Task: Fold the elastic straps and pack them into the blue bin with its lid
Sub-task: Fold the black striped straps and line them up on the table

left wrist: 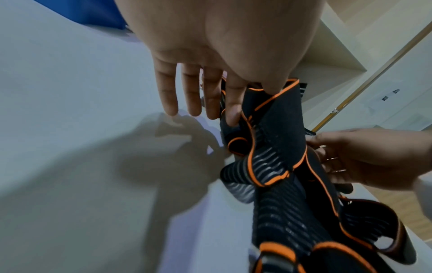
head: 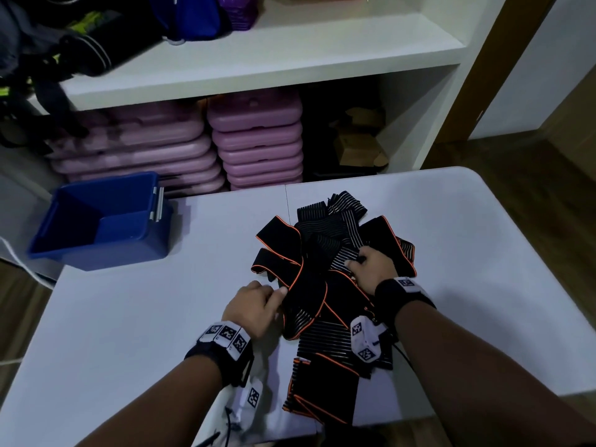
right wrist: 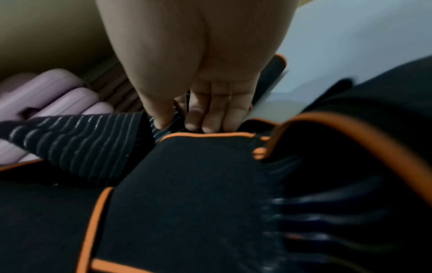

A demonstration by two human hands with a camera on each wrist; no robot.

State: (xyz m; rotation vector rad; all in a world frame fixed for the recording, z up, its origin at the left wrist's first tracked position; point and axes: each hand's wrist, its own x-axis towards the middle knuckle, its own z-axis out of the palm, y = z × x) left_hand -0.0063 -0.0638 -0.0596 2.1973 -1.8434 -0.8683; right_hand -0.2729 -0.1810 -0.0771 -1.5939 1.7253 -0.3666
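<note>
On the table [head: 129, 317], both hands pinch ribbed, orange-edged elastic straps [head: 325, 269].

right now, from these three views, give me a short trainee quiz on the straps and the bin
1. True or false: the blue bin already holds folded straps.
2. Which hand pinches an orange-edged strap at the pile's near left edge? A) left hand B) right hand
3. Fill in: the elastic straps lie in a loose pile on the white ____.

Key: 1 false, the bin shows only its bare blue inside, and no lid is in view. 2 A; the right hand's grip is on a striped strap further back in the pile. 3 table.
</note>
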